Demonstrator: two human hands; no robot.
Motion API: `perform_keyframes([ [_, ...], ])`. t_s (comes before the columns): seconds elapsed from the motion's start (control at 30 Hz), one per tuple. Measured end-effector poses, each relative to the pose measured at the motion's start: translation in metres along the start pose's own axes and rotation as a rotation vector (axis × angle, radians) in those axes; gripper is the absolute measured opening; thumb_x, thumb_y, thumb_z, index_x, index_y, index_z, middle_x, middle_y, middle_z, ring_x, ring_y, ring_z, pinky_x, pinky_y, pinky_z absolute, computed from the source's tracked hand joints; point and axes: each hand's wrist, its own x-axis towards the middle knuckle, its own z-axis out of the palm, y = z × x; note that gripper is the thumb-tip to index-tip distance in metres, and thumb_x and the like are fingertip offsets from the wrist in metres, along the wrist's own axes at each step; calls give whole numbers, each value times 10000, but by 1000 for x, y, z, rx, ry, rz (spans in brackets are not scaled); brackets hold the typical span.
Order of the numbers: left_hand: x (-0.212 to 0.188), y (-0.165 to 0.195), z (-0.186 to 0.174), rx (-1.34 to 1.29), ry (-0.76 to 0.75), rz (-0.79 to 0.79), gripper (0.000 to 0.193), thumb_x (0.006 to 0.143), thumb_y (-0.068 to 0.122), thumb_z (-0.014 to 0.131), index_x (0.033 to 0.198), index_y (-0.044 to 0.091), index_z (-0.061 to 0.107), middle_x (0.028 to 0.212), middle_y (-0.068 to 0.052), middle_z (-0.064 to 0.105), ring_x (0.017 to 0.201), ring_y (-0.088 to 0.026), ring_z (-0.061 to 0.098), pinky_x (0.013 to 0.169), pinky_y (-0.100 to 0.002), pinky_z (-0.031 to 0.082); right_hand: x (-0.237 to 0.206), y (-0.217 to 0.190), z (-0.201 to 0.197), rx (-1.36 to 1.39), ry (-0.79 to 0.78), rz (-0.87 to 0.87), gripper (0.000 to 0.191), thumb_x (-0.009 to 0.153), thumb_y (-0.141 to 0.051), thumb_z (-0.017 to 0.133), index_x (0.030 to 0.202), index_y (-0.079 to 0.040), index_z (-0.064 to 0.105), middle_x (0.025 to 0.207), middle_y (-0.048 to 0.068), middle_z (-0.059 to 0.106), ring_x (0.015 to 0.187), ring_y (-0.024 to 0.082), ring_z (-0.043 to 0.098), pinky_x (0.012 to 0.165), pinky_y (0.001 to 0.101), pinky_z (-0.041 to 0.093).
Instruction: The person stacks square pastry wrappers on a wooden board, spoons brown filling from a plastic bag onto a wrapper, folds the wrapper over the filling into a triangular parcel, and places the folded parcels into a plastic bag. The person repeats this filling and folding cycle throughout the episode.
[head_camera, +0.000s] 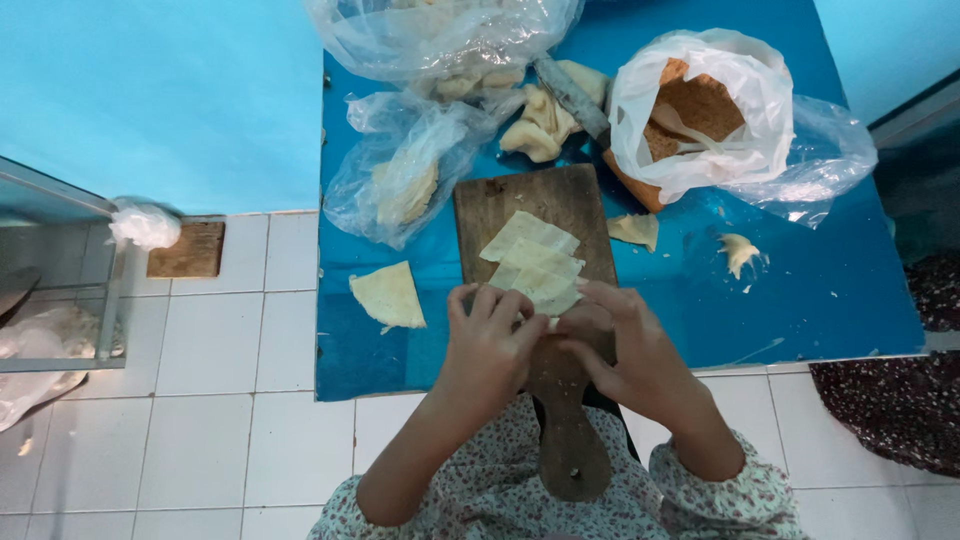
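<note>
A wooden cutting board with a long handle lies on a blue table. Several pale dough sheets are stacked on it, overlapping. My left hand and my right hand meet at the near end of the stack, fingers curled together around a small piece of dough; the piece itself is mostly hidden by my fingers. A single triangular dough sheet lies on the table to the left of the board.
Clear plastic bags with dough pieces sit at the table's back left, and a white bag holds brown filling at the back right. Dough scraps lie right of the board. White tiled floor surrounds the table; a glass cabinet stands left.
</note>
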Motion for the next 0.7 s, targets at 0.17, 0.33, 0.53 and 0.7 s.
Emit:
perform_keyframes([
  [0.17, -4, -3, 6, 96, 11, 62, 279, 829, 107, 709, 1107, 86, 717, 1050, -20, 631, 1041, -231, 610, 1064, -632, 351, 0, 7, 9, 84, 21, 48, 663, 876, -28, 787, 1414, -56, 400, 1055, 70, 752, 1067, 315, 709, 933, 411, 540],
  [0.33, -9, -6, 11, 187, 73, 105, 265, 917, 223, 746, 1137, 80, 713, 1085, -27, 633, 1057, -237, 606, 1081, -685, 320, 0, 4, 4, -21, 112, -1, 631, 854, -6, 780, 1359, -70, 407, 1178, 207, 717, 1142, 372, 693, 966, 409, 544],
  [0.53, -10, -11, 14, 197, 33, 107, 302, 886, 221, 741, 1149, 76, 716, 1074, -30, 632, 1047, -235, 602, 1086, -688, 324, -13, 1, -15, 128, 164, 112, 712, 888, 13, 756, 1453, -16, 323, 1112, 137, 745, 1087, 269, 736, 951, 397, 560],
  [0.7, 4, -3, 4, 224, 32, 82, 239, 850, 160, 734, 1079, 97, 708, 1031, -37, 621, 1072, -257, 596, 1099, -690, 325, -28, 3, -30, 85, 222, 140, 712, 878, 13, 757, 1446, -17, 328, 1066, 120, 755, 1031, 238, 737, 975, 401, 540],
])
